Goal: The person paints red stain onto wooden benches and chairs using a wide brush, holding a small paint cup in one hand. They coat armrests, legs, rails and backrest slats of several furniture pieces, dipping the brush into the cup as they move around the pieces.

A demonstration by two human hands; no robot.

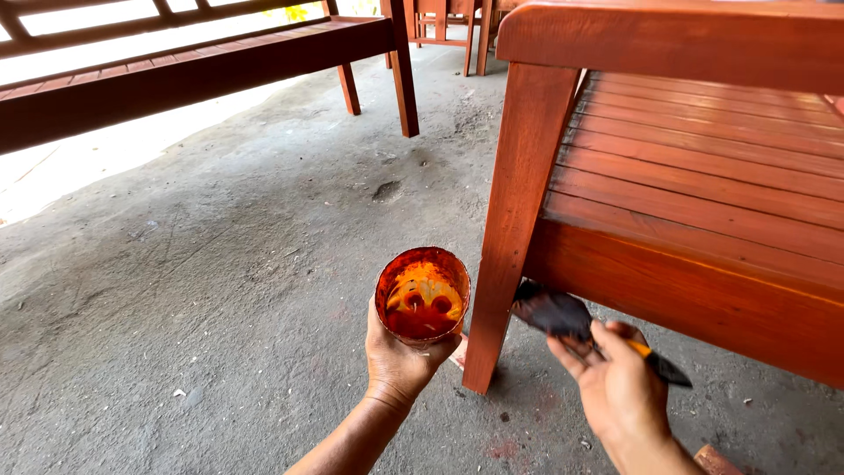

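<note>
My left hand (pixel 397 356) holds up a small round cup (pixel 422 295) stained orange, with reddish-brown stain pooled in its bottom. My right hand (pixel 618 389) grips a dark paintbrush (pixel 563 315) with an orange band on its handle. The bristles touch the lower front rail of a red-orange wooden bench (pixel 694 202), just right of its front leg (pixel 514 229). The cup is just left of that leg. The bench's slatted seat and top rail look glossy.
A second dark red-brown bench (pixel 193 70) stands at the upper left on the grey concrete floor (pixel 220 290). More wooden furniture legs (pixel 448 35) show at the top centre. Small red spots mark the floor near the bench leg.
</note>
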